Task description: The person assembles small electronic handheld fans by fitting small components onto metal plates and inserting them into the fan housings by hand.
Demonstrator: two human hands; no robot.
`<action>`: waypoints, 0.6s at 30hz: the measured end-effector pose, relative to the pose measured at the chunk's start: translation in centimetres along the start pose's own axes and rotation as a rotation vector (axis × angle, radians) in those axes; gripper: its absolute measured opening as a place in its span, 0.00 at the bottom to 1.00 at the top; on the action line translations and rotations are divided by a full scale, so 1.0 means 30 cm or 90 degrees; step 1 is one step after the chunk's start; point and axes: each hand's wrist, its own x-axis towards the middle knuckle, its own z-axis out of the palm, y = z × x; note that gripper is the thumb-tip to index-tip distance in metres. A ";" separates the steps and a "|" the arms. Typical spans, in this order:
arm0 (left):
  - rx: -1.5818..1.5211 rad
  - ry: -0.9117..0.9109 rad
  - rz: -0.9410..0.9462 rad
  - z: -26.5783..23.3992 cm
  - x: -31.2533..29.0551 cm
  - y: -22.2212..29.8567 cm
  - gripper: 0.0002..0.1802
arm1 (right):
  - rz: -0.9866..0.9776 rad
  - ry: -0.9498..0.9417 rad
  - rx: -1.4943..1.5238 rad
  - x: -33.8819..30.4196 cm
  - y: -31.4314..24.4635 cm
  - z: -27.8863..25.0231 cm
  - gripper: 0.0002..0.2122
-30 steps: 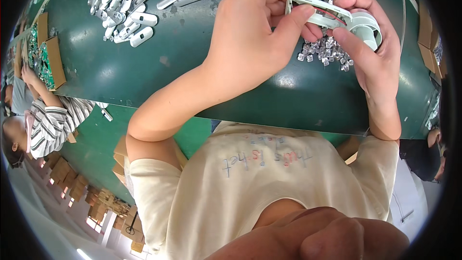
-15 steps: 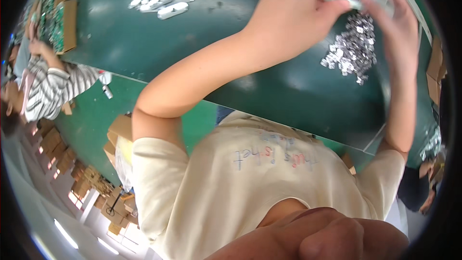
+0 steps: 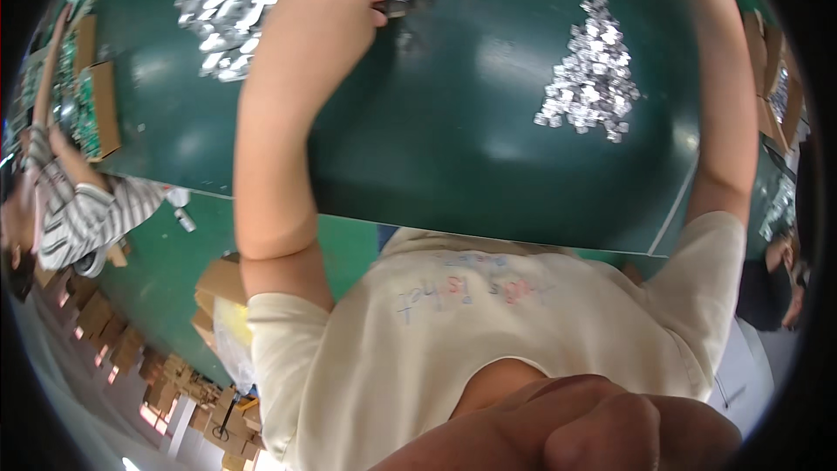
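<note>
glossy silver pieces [image 3: 225, 7], elongated, heaped overlapping, far side, left, and there, a slim dark piece [image 3: 404, 5], blurred, to their right

The left grip [image 3: 333, 7] is beside silver parts [image 3: 222, 13] on a green table [image 3: 436, 139].

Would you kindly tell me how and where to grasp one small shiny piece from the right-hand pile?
Probably pinch the outlying piece at the near tip of the pile by its opposite edges, coming from the near side of the green table. It is small, and the pile crowds its far side, so that approach seems easier; its exact outline is blurred.
</note>
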 end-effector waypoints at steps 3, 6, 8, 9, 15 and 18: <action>-0.034 0.054 0.013 0.004 0.024 0.026 0.09 | -0.049 -0.205 -0.141 -0.260 -0.153 0.006 0.02; -0.159 0.054 -0.004 0.008 0.044 0.068 0.07 | -0.095 -0.281 -0.290 -0.364 -0.246 0.031 0.04; -0.181 0.065 -0.010 0.036 0.047 0.089 0.06 | -0.670 -0.107 0.390 -0.310 0.078 0.179 0.04; -0.261 0.040 -0.065 0.042 0.041 0.105 0.06 | -0.669 -0.106 0.344 -0.328 0.052 0.181 0.05; -0.209 0.052 -0.081 0.038 0.038 0.120 0.07 | -0.127 -0.290 -0.280 -0.414 -0.157 0.078 0.06; -0.211 0.103 -0.092 0.021 0.034 0.139 0.07 | -0.062 -0.281 -0.222 -0.405 -0.174 0.069 0.06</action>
